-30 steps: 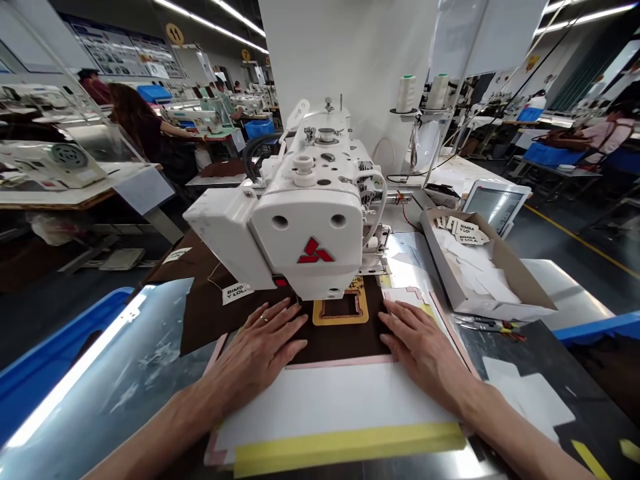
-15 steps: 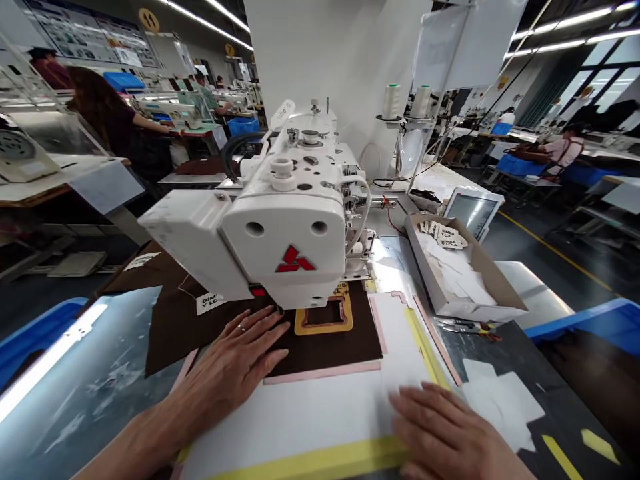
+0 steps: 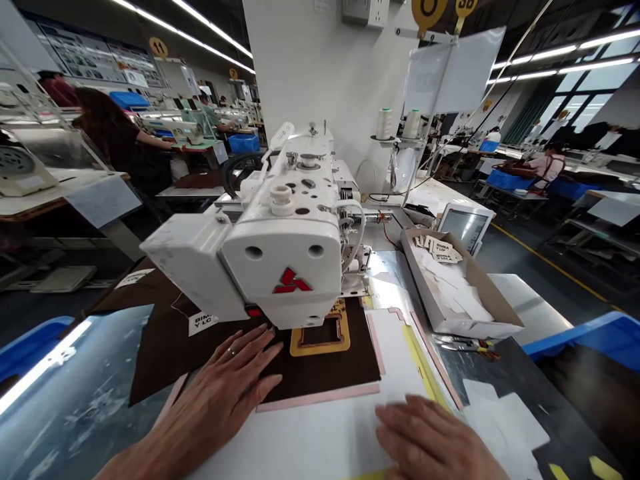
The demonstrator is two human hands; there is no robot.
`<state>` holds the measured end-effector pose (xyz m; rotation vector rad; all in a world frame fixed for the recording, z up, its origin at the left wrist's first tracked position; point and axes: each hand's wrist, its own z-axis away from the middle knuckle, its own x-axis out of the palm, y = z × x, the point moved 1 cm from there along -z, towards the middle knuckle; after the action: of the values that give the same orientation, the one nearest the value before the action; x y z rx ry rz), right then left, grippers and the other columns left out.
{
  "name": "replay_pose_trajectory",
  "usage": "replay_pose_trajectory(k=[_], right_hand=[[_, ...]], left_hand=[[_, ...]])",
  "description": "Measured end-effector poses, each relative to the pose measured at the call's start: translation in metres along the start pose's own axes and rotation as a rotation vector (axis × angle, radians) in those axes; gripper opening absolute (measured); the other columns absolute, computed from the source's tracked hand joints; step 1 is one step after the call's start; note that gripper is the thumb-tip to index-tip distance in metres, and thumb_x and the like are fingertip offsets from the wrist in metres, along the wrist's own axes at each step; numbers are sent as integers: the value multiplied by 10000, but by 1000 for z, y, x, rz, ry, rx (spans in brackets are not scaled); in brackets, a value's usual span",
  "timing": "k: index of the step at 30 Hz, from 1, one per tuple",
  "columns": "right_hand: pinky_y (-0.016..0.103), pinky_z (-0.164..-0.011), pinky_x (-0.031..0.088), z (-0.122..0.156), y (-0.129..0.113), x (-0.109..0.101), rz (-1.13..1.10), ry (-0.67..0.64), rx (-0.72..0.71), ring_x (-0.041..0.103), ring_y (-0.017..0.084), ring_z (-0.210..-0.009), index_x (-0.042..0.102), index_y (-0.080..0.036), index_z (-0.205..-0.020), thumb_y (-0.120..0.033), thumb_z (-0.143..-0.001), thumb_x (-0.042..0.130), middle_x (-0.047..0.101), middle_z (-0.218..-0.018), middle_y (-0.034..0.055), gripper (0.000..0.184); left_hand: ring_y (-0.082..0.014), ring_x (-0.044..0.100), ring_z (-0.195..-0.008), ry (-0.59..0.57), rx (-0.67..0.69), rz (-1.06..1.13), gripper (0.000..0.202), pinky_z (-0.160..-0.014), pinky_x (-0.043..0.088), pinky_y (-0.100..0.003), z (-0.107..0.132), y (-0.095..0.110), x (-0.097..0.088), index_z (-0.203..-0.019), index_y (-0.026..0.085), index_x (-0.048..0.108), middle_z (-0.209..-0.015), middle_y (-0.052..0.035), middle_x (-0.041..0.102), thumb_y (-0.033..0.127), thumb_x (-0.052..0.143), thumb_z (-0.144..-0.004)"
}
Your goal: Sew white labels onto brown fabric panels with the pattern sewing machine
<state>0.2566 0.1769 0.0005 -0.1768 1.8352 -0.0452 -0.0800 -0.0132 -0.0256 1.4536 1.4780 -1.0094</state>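
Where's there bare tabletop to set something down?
Left: the metal surface between the left blue bin and brown fabric. Right: a dark strip between white cutouts and the right blue bin. Crowded: around the machine head, left hand close by.

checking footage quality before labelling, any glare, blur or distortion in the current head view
Head view: glare streaks the metal sheet at left and whitens the plate beside the sewing machine; head view: right hand looks softly blurred, left hand sharper; head view: the wide lens seems to stretch things near the edges.
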Motion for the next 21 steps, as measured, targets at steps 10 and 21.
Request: replay_pose_trajectory(k=[10,21], right_hand=[[566,-1056,565,-33,33,41,250,104,80,630,360,-1315,665,-147,-1378,-405,-1013,649,600,-1492,77,447],[471,-984,552,-29,31,36,396,201,-16,690,298,-1199,715,-187,-1300,-428,-1058,554,687,-1405,71,378]], left_hand=[[-290,542,-1420,3,154,-121,591,-1139,499,-364,18,15,-7,-1544,285,527,-1600,11,483,495,658,-1007],[-266,519,-1441,-36,106,-129,560,-1216,423,-357,31,22,-22,-1558,264,508,-1590,-6,501,477,619,-1052]])
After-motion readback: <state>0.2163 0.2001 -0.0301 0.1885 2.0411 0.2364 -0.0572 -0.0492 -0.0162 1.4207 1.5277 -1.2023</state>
